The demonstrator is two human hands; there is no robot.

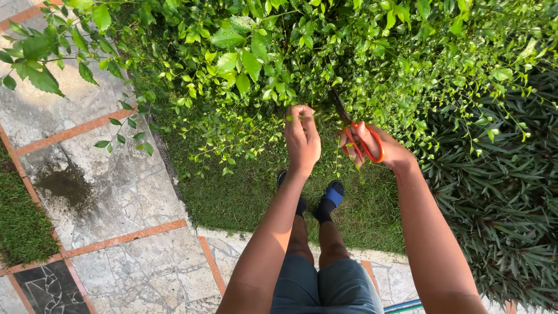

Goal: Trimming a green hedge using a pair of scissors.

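Note:
My left hand [301,138] is closed around a thin green twig [290,116] of the leafy shrub [302,52] in front of me. My right hand [375,148] grips scissors with orange handles [361,141]; the dark blades [339,107] point up and left into the foliage, just right of the held twig. Whether the blades touch a stem is hidden by leaves. Below the hands I see my legs, dark shorts and blue sandals [331,196] on a strip of grass [250,197].
A stone-paved path [110,192] with reddish brick strips runs along the left and bottom. A spiky dark-leaved plant [500,192] fills the right side. Another grass patch [20,224] lies at far left. A wet stain marks the paving.

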